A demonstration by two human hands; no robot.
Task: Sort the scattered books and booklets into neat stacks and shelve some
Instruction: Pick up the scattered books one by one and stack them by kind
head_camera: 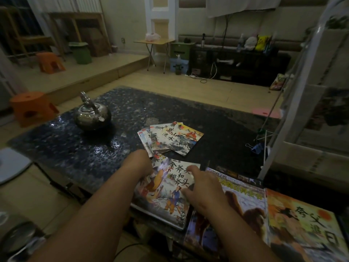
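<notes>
Pressing with right grip [204, 188], fingers relaxed, on thin glossy picture booklet [166, 193], with left grip [139, 163] tucked at its left edge, fingers hidden; cannot tell if closed. Probably light, floppy, slick: best pinched at spine, supported underneath. Beneath, dark pebble-patterned glossy desk [75, 148]; right, large camel-cover book [245, 201]; beyond, fanned booklet pile [170, 138], steel kettle [91, 115].

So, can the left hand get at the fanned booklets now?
Probably yes. The left hand holds the left edge of the near booklet, just short of the fanned booklets, with nothing between them. It would have to let go first.
</notes>
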